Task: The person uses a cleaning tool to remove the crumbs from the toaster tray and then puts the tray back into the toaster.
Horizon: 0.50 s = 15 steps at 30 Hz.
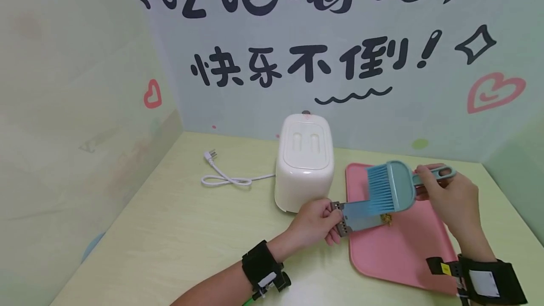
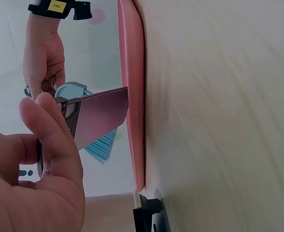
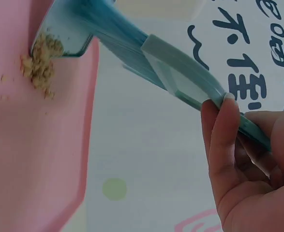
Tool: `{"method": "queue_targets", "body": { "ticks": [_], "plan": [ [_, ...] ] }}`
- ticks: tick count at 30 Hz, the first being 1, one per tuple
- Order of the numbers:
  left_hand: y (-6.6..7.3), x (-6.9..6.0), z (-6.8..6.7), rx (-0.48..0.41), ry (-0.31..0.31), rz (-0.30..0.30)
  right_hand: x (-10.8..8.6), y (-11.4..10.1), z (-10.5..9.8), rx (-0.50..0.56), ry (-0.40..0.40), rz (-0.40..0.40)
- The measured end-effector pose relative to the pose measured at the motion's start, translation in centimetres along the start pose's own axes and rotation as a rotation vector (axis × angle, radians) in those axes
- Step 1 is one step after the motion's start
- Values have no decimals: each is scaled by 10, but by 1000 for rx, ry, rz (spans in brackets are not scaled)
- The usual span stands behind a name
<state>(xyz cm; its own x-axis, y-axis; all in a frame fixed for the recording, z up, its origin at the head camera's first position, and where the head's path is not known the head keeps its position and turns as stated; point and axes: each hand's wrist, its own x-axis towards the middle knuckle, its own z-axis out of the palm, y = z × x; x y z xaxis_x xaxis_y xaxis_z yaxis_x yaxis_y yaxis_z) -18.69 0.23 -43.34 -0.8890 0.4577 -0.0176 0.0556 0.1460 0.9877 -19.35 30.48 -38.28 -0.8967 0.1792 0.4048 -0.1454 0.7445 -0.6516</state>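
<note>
The left hand [image 1: 316, 221] grips the dark end of a flat metal plate [image 1: 365, 223], whose far edge meets the pink tray [image 1: 408, 259]. In the left wrist view, the plate [image 2: 100, 116] stands tilted against the tray's rim [image 2: 136, 96]. A blue brush [image 1: 399, 185] is held by its handle in the right hand [image 1: 454, 199], its bristles over the plate. The right wrist view has the right hand [image 3: 253, 164] pinching the brush handle, and a small heap of brown crumbs [image 3: 37, 65] at the plate's edge on the tray.
A white toaster-like appliance [image 1: 303, 164] stands left of the tray, near the back wall. Its white cord and plug [image 1: 225, 178] lie on the table [image 1: 178, 249] to its left. Printed writing covers the wall behind.
</note>
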Motion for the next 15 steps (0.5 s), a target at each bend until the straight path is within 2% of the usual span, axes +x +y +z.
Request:
{"method": "queue_targets", "body": {
  "ticks": [2,4,10,12,15],
  "plan": [
    [0,0,0,-6,-1,0,1,4,-2,-53,41,-19],
    [1,0,0,-11,-2,-2,2,6,-4,-40,63,-13],
    [3,-1,0,-8,1,-13,3,3,-7,185,38,63],
    [3,-1,0,-6,0,-13,2,2,-6,184,11,65],
    [2,-1,1,-9,-1,-11,1,4,-4,88,-27,48]
  ]
}}
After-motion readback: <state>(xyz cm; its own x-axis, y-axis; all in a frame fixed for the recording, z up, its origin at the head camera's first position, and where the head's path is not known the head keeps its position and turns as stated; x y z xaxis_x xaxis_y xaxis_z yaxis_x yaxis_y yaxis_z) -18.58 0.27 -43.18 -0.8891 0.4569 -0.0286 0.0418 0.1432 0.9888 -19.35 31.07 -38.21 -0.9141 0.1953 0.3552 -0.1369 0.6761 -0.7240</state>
